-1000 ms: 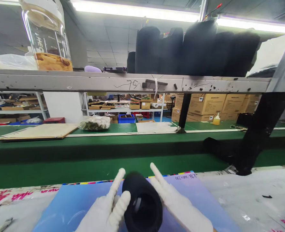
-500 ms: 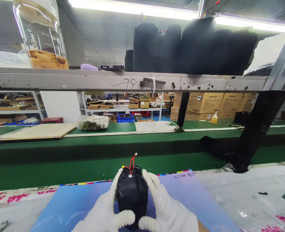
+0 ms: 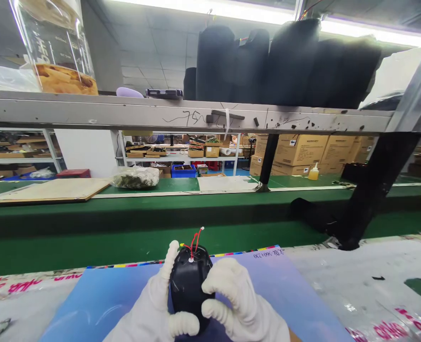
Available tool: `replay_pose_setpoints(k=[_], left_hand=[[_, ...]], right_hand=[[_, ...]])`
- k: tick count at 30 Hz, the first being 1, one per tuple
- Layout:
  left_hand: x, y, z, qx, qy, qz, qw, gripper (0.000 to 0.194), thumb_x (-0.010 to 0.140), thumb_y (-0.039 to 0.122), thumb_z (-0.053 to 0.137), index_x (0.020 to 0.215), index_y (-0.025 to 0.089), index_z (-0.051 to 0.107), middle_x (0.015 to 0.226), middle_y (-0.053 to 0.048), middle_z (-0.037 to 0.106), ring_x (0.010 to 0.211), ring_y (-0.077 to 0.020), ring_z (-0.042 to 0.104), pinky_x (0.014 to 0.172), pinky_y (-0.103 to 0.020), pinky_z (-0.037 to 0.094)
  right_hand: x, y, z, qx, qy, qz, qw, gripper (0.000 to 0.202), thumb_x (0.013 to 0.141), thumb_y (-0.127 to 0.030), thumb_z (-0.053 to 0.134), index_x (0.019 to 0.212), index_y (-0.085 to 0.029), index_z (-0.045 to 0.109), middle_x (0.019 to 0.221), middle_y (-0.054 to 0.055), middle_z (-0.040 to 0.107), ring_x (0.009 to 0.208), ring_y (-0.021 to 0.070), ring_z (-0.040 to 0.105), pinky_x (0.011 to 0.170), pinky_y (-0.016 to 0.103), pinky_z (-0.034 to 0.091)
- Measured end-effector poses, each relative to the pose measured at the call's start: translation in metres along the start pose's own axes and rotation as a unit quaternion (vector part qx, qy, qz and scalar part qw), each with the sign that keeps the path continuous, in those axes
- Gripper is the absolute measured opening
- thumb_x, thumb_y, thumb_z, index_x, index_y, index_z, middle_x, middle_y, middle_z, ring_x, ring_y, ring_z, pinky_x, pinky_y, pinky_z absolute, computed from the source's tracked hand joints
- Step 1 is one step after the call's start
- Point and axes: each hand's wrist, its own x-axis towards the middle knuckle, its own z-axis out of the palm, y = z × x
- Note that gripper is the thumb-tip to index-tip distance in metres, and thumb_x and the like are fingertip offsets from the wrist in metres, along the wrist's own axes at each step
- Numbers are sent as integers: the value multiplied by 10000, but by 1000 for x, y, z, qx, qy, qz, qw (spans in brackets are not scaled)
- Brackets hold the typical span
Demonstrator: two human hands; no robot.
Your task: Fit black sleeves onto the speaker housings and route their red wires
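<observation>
Two hands in white gloves worked over the middle of the worktop (image 3: 362, 285), toward its far edge, with one black casing (image 3: 191, 287) between them. The left hand (image 3: 149, 304) gripped the casing, its fingers along the left side and its thumb bent across the near end. The right hand (image 3: 241, 297) was curled at the right side, thumb and forefinger tips slightly apart against the casing; whether anything small was between them could not be told. The casing's body lay within the left grip, while its far end, with red wires (image 3: 196, 240) rising from it, stuck out past the right fingertips. One blue sheet (image 3: 100, 299) lay beneath, reaching the worktop's far edge.

Beyond that edge ran a green surface, bearing one pale board (image 3: 50, 191) at left, one plastic-wrapped bundle (image 3: 135, 177) beside it and one yellow bottle (image 3: 313, 174) at right. Above, a shelf (image 3: 132, 111) held one glass jar (image 3: 59, 52) at its left end, one purple object (image 3: 129, 92), one flat dark device (image 3: 164, 94) and a row of at least four black shapes (image 3: 285, 66), too blurred to count exactly.
</observation>
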Motion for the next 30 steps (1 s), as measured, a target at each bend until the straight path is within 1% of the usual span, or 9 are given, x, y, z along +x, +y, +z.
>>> replay_pose_setpoints(k=[2, 4, 7, 10, 13, 20, 25, 28, 30], left_hand=[[0, 7, 4, 50, 15, 32, 998, 1167, 740, 714, 603, 1520, 283, -151, 1352, -134, 591, 1286, -306, 540, 1084, -561, 369], [-2, 17, 5, 152, 113, 92, 977, 1125, 706, 765, 568, 1550, 238, 42, 1422, -187, 487, 1313, -351, 499, 1085, -565, 379], [-5, 37, 4, 336, 236, 243, 879, 597, 851, 489, 636, 1381, 254, 493, 1265, -114, 568, 1190, -252, 586, 1031, -410, 488], [0, 55, 5, 445, 172, 330, 814, 172, 923, 222, 591, 1075, 231, 671, 929, -35, 703, 903, -143, 696, 861, -251, 567], [12, 64, 11, 476, 161, 340, 795, 122, 945, 186, 537, 973, 187, 655, 803, -47, 742, 760, -152, 717, 715, -251, 580], [28, 72, 15, 437, 138, 319, 830, 228, 1014, 298, 392, 876, 207, 550, 638, 29, 690, 546, -101, 648, 573, -232, 506], [25, 67, 7, 404, 107, 271, 867, 356, 1002, 455, 352, 774, 244, 526, 554, 55, 599, 457, -109, 560, 461, -247, 420], [17, 58, 5, 371, 121, 237, 890, 284, 987, 470, 402, 1040, 236, 552, 674, 30, 650, 530, -115, 590, 514, -245, 476], [11, 52, 5, 331, 133, 180, 916, 476, 965, 469, 471, 1364, 221, 394, 891, -25, 688, 608, -108, 617, 618, -255, 543]], right_hand=[[5, -3, -2, 15, -20, 23, 999, 264, 996, -439, 452, 932, -207, 558, 749, 6, 639, 705, 134, 567, 692, 272, 464], [9, -4, -5, 19, -39, 46, 998, 293, 1000, -445, 440, 861, -214, 555, 724, -7, 631, 688, 125, 560, 695, 268, 456], [10, -2, -10, 9, -53, 75, 996, 277, 1009, -395, 431, 830, -220, 549, 727, -9, 627, 691, 130, 548, 680, 274, 445], [7, 0, -11, 13, -62, 79, 995, 254, 1002, -395, 447, 847, -224, 553, 749, -10, 631, 711, 132, 552, 697, 280, 449], [5, 0, -9, 31, -76, 82, 993, 261, 993, -431, 462, 873, -225, 567, 779, 4, 640, 740, 140, 562, 718, 285, 462], [-2, -4, -14, 6, -97, 117, 988, 431, 975, -422, 499, 1329, -206, 383, 889, 38, 620, 810, 174, 585, 788, 331, 504], [7, -6, -17, 43, -108, 100, 988, 192, 992, -375, 473, 865, -246, 538, 795, -10, 625, 770, 153, 556, 747, 301, 456], [12, -5, -15, 44, -106, 95, 989, 222, 987, -372, 477, 826, -237, 552, 781, -6, 612, 749, 151, 547, 701, 296, 440], [11, -4, -16, 55, -115, 129, 983, 139, 952, -324, 550, 845, -237, 567, 812, -8, 609, 771, 147, 550, 713, 287, 447]])
